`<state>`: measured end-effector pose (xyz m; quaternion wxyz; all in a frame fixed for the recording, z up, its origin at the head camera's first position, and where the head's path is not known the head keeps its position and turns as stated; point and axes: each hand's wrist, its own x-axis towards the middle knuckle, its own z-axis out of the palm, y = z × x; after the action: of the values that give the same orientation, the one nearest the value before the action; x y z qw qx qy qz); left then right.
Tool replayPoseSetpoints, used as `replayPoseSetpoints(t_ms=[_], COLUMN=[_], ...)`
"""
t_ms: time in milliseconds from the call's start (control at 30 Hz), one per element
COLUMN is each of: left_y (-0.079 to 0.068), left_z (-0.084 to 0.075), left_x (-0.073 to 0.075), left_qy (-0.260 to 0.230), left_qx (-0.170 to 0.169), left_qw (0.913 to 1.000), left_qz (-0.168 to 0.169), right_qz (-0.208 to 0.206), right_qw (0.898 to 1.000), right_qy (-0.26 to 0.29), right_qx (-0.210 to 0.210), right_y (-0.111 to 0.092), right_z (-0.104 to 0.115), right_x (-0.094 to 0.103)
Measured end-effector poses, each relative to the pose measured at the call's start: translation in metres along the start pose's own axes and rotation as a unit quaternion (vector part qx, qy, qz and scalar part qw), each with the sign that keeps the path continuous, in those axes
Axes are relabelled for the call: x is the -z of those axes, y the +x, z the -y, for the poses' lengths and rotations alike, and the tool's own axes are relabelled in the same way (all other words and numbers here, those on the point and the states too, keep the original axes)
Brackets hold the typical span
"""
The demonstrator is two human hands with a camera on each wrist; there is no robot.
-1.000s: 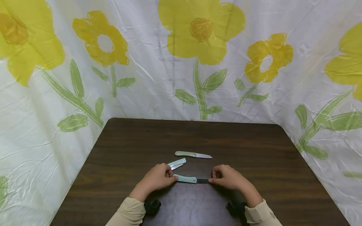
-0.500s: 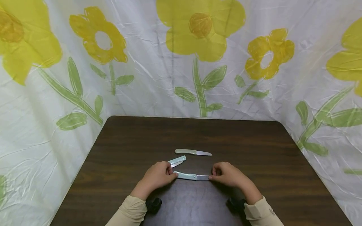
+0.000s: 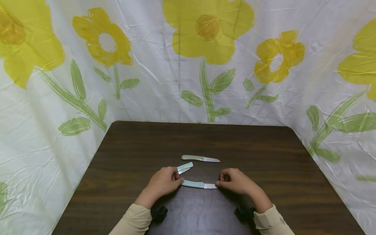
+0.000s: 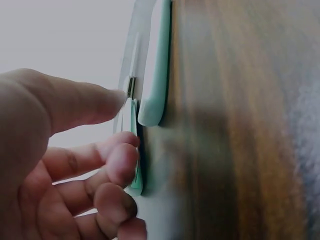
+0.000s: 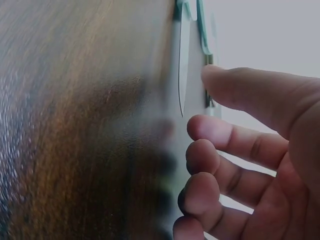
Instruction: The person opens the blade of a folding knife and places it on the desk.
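A folding knife with a pale blue-green handle (image 3: 192, 184) and its blade unfolded lies crosswise on the table between the hands. My left hand (image 3: 165, 179) is at the handle's end; in the left wrist view its thumb and loosely curled fingers stand apart from that handle (image 4: 156, 65). My right hand (image 3: 235, 179) is by the blade tip; the right wrist view shows a gap between its fingers and the blade (image 5: 184, 65). Just behind, a second pale blue knife (image 3: 185, 167) lies slanted and partly folded, partly hidden by the left hand.
Farther back lies a third knife (image 3: 199, 159) with a pale green handle, blade unfolded and pointing right. The dark wooden table (image 3: 249, 143) backs onto a white flower-printed curtain (image 3: 155, 98). Black wrist devices (image 3: 159, 213) sit at both cuffs.
Its blade turned from dark to bright, then the front knife lowered slightly onto the table. Both hands' fingers have let go of its ends. The other knives stayed put.
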<state>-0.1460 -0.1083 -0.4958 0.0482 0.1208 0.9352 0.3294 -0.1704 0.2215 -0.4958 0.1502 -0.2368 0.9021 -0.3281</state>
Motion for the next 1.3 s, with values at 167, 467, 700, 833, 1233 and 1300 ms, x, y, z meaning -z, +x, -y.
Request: replayPoseSetpoints(t_ms=[167, 467, 700, 833, 1233, 1300], left_y=[0.005, 0.019, 0.028, 0.029, 0.033, 0.033], left_z=[-0.001, -0.003, -0.001, 0.002, -0.001, -0.002], left_x=[0.002, 0.002, -0.001, -0.003, -0.003, -0.004], left_qy=[-0.019, 0.003, 0.022, 0.034, 0.037, 0.036], left_qx=[-0.006, -0.046, -0.036, -0.016, -0.021, -0.025], left_qw=[0.9994, 0.9958, 0.9967, 0.9976, 0.9982, 0.9983], left_qz=[-0.028, -0.079, -0.07, -0.058, -0.042, -0.04], right_qz=[-0.008, -0.011, -0.012, -0.007, -0.007, -0.005], right_qw=[1.0, 1.0, 1.0, 1.0, 1.0, 1.0], right_qy=[0.004, 0.017, 0.019, 0.018, 0.016, 0.017], right_qx=[0.002, 0.007, 0.01, 0.006, 0.008, 0.007], right_y=[0.001, 0.005, 0.007, 0.006, 0.007, 0.007], right_z=[0.001, 0.006, 0.008, 0.01, 0.011, 0.012], right_x=[0.0, 0.0, 0.0, 0.0, -0.001, -0.001])
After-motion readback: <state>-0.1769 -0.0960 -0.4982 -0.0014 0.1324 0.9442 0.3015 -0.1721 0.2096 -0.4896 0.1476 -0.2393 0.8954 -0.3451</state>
